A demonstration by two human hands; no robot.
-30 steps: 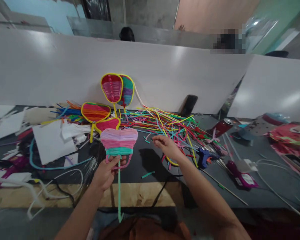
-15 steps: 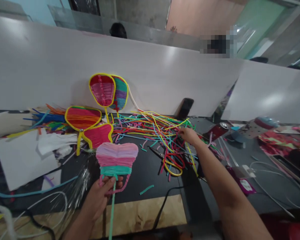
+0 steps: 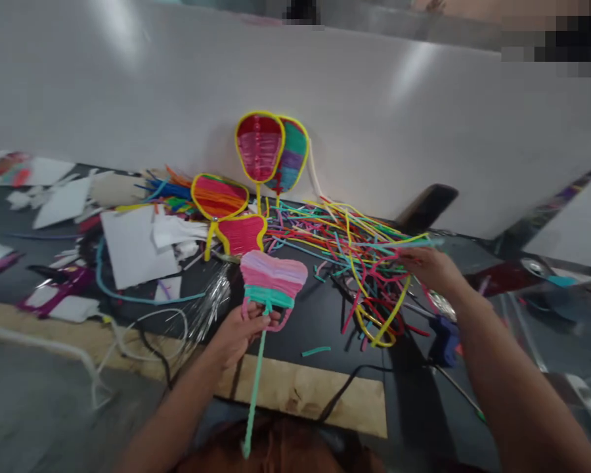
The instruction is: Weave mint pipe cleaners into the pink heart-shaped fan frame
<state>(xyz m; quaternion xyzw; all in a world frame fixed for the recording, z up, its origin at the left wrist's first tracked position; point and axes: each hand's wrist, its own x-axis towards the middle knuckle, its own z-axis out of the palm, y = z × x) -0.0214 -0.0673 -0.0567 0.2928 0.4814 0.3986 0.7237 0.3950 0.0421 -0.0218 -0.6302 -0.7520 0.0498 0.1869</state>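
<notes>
My left hand [image 3: 246, 332] is closed round the base of a pipe-cleaner fan [image 3: 274, 279] with pink, lilac and teal bands. Its pale green handle [image 3: 256, 387] hangs down below my fingers, and a pink strip forms an open loop along the fan's lower edge. At the right end of a tangled pile of pipe cleaners [image 3: 320, 230], my right hand [image 3: 431, 266] has its fingers pinched together among pink and light blue strands. The fingertips are partly hidden and slightly blurred. Scissors with yellow handles [image 3: 369, 332] lie under the strands below it.
Two yellow-rimmed fans [image 3: 260, 148] lean against the white partition [image 3: 177, 85], and two more yellow-edged pieces [image 3: 241, 235] stand before them. White paper [image 3: 140, 246], silver tinsel [image 3: 217, 295] and a purple glue gun [image 3: 62, 286] lie left. A phone [image 3: 428, 203] leans at the back right.
The view has tilted down and turned left. My right hand has shifted right along the pile, and a light blue strand now shows beside its fingers. The left hand keeps its hold on the fan.
</notes>
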